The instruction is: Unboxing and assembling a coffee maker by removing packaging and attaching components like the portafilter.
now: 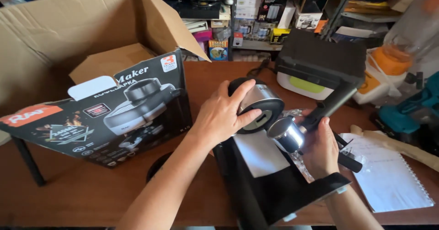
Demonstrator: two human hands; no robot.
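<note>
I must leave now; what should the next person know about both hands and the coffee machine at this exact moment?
Left hand: palm and fingers rest on the machine's round silver-and-black top, steadying it.
Right hand: grips the black handle of the filter holder, its metal cup close beside the round top.
Coffee machine: black, lying on the brown table, out of its printed carton, which stands open at the left.
Notebook: lies to the right.
Done: machine unpacked.
Left: holder not seated yet, as far as I can see.
</note>
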